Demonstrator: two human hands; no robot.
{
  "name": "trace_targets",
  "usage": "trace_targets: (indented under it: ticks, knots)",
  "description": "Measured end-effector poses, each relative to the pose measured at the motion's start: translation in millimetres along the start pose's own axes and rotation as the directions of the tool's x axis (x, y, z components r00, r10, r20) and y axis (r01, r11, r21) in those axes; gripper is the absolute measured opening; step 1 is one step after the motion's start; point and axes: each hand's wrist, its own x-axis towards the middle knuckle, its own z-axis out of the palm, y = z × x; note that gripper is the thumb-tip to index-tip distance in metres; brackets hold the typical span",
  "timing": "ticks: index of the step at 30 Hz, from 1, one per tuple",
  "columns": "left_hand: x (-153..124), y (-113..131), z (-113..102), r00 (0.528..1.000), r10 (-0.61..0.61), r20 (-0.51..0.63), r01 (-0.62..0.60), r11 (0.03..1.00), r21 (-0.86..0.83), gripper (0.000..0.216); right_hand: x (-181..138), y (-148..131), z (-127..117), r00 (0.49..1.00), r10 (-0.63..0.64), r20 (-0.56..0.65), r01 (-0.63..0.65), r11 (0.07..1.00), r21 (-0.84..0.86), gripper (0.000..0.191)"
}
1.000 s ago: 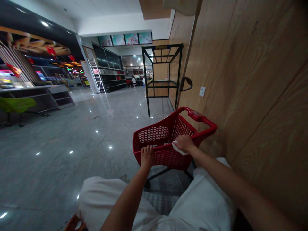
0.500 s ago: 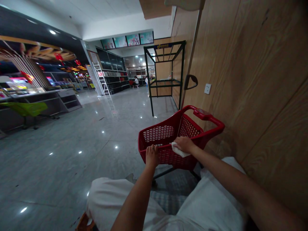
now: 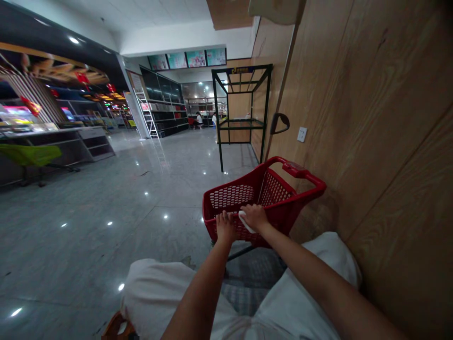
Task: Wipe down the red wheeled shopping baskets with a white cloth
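Note:
A red plastic shopping cart (image 3: 279, 208) with perforated sides stands in front of my knees, its handle toward the wooden wall. My left hand (image 3: 225, 226) is closed over the near rim of its basket, close to the left corner. Farther right along that rim, my right hand (image 3: 255, 218) presses a white cloth (image 3: 246, 223) against the edge. Part of the cloth is hidden under the fingers. The two hands are a short distance apart.
A wood-panelled wall (image 3: 371, 141) with a socket (image 3: 302, 134) rises close on my right. Beyond the cart stands a dark metal frame rack (image 3: 241, 127). A green cart (image 3: 31, 155) is by a counter (image 3: 95, 146) at left. A person (image 3: 199, 120) sits far back.
My right hand has slid left along the near rim with the white cloth, closer to my left hand. The left hand keeps its place on the rim. The view has shifted slightly.

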Motion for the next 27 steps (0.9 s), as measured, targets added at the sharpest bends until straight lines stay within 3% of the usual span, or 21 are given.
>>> trace_targets:
  ticks: [3, 5, 9, 13, 16, 19, 22, 25, 27]
  knots:
    - [0.3, -7.4, -3.3, 1.000, 0.007, -0.004, -0.007, 1.000, 0.004, 0.071, 7.9, -28.1, 6.2, 0.999, -0.054, -0.001, 0.054, 0.998, 0.036, 0.034]
    - [1.6, -14.9, -4.9, 0.999, 0.033, 0.003, -0.034, 0.999, 0.015, 0.071, 9.3, -22.4, 4.9, 0.994, -0.105, 0.029, 0.104, 0.994, 0.031, 0.034]
    - [8.1, -28.9, -4.9, 0.997, 0.072, 0.014, -0.072, 0.997, 0.037, 0.069, 1.1, 40.8, -10.1, 0.990, -0.112, 0.086, 0.116, 0.992, -0.052, 0.034]
    - [15.6, -34.4, -1.3, 1.000, 0.021, 0.007, -0.021, 1.000, 0.022, 0.070, -11.9, 117.9, -35.5, 0.992, -0.125, -0.014, 0.122, 0.982, -0.141, 0.034]
    - [17.4, -31.6, -0.8, 1.000, -0.007, 0.025, 0.007, 1.000, 0.003, 0.081, -13.1, 135.9, -45.4, 0.999, -0.029, -0.013, 0.027, 0.985, -0.168, 0.037]
    - [15.3, -24.8, -3.7, 0.998, -0.026, 0.054, 0.027, 1.000, -0.013, 0.085, -5.6, 107.1, -37.9, 0.995, 0.059, 0.083, -0.046, 0.987, -0.153, 0.043]
    - [11.3, -19.1, -5.4, 0.997, -0.037, 0.072, 0.038, 0.999, -0.010, 0.086, 6.3, 50.8, -21.4, 0.993, 0.019, 0.116, -0.010, 0.996, -0.084, 0.042]
    - [6.9, -19.2, -2.1, 0.999, -0.034, 0.016, 0.034, 0.999, 0.000, 0.082, 19.5, 0.9, -8.9, 0.991, 0.001, 0.133, -0.003, 1.000, 0.016, 0.041]
    - [4.3, -23.2, 1.6, 0.999, -0.022, -0.025, 0.022, 1.000, 0.002, 0.079, 28.3, -14.8, -6.2, 0.985, 0.006, 0.171, -0.022, 0.996, 0.092, 0.039]
